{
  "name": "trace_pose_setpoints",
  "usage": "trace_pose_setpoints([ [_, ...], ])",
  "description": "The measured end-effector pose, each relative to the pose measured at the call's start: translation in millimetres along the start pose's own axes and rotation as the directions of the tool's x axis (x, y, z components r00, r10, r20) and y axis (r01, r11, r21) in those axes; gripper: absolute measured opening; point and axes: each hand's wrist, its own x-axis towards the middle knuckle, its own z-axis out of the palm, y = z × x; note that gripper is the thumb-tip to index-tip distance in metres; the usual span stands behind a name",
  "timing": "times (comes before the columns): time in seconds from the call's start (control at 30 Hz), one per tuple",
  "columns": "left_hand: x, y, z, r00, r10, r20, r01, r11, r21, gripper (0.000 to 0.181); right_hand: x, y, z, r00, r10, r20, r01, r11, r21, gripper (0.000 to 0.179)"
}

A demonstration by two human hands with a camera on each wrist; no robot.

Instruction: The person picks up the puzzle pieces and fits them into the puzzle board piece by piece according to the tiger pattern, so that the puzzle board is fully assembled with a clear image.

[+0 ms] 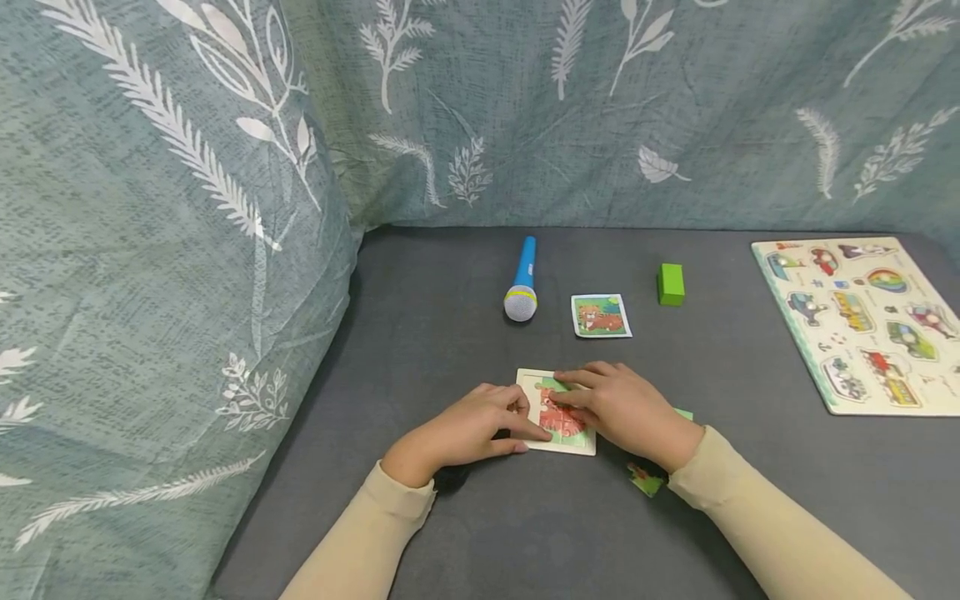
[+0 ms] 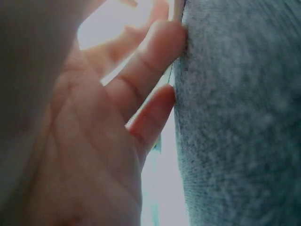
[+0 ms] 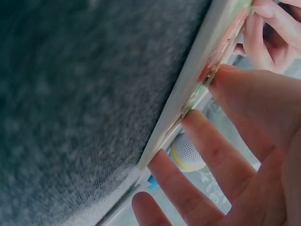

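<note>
A small square puzzle board with a red and green picture lies on the dark grey table. My left hand rests at its left edge, fingers touching the board and thumb lying along its near edge. My right hand lies flat over the board's right half, straight fingers pressing on the pieces. In the right wrist view my right hand's fingers are spread against the board's pale edge. The left wrist view shows my left hand with fairly straight fingers touching the table.
Two loose green puzzle pieces lie by my right wrist. Farther back are a blue toy microphone, a picture card and a green block. A large peg puzzle board lies at the right. Leaf-print cloth hangs behind and left.
</note>
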Motion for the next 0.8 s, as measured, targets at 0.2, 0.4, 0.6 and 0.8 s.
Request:
trace_pose_setpoints([
  [0.2,-0.9,-0.5,-2.5,0.999,0.030,0.020,-0.030,1.000,0.005,0.036,0.3,-1.0,-0.9,0.999,0.023,0.045,-0.024,1.000,0.010,0.042],
  [0.4,-0.1,-1.0,-2.1,0.999,0.034,0.033,-0.035,0.998,0.047,0.035,-2.2,0.2,-3.6,0.997,0.058,0.055,-0.058,0.998,-0.002,0.042],
  [0.6,1.6,-0.4,-1.6,0.999,0.027,0.036,-0.029,0.998,0.055,0.036,-0.7,-1.8,-6.8,0.999,0.028,0.032,-0.024,0.994,-0.111,0.041],
  [0.8,2.6,0.6,-2.6,0.999,0.020,0.050,-0.022,0.999,0.041,0.036,-0.5,-8.4,-8.6,0.994,0.027,0.104,-0.010,0.988,-0.155,0.046],
])
